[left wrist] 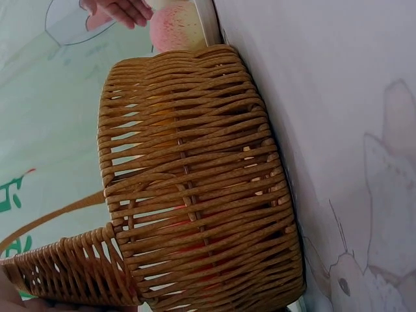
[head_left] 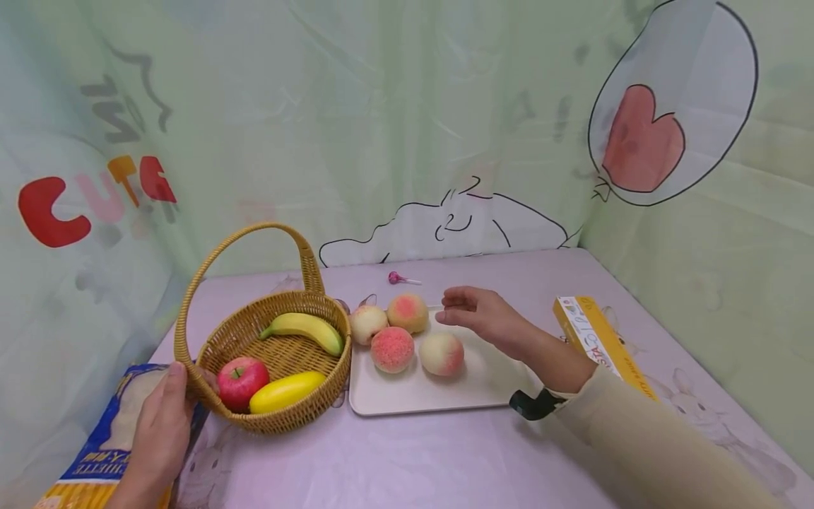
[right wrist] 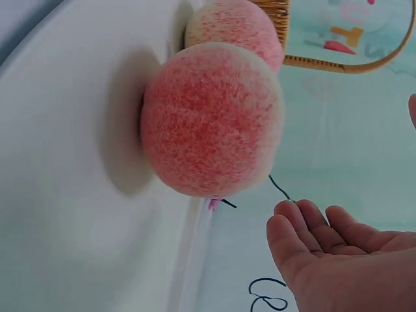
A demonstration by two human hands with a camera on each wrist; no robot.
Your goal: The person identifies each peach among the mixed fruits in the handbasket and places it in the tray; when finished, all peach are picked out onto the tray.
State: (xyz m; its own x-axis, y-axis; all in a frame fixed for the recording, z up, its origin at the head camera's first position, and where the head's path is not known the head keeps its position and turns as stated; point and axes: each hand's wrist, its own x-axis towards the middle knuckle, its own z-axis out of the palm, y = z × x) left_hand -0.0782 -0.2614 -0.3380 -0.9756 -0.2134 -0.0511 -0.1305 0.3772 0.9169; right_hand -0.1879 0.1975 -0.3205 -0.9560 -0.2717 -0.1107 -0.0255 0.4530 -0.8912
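Note:
My left hand [head_left: 164, 417] grips the wicker basket [head_left: 289, 423] where its handle meets the rim, thumb on the near side. Inside the basket lie a banana [head_left: 307, 330], a red apple [head_left: 242, 382] and an oblong yellow fruit [head_left: 287, 392]. To its right, several peaches [head_left: 392, 349] sit on a white tray [head_left: 420, 406], grouped toward the left. Over the tray's far side hovers my right hand [head_left: 486, 318], fingers loosely bent and holding nothing. The right wrist view shows its fingers [right wrist: 312, 234] apart from the nearest peach [right wrist: 211, 120].
A blue and yellow pasta bag [head_left: 95, 452] lies at the left, partly behind my left hand. A yellow box [head_left: 598, 332] lies right of the tray, partly hidden by my right arm. Behind the peaches is a pink lollipop [head_left: 396, 278]. Curtains [head_left: 381, 141] enclose the table.

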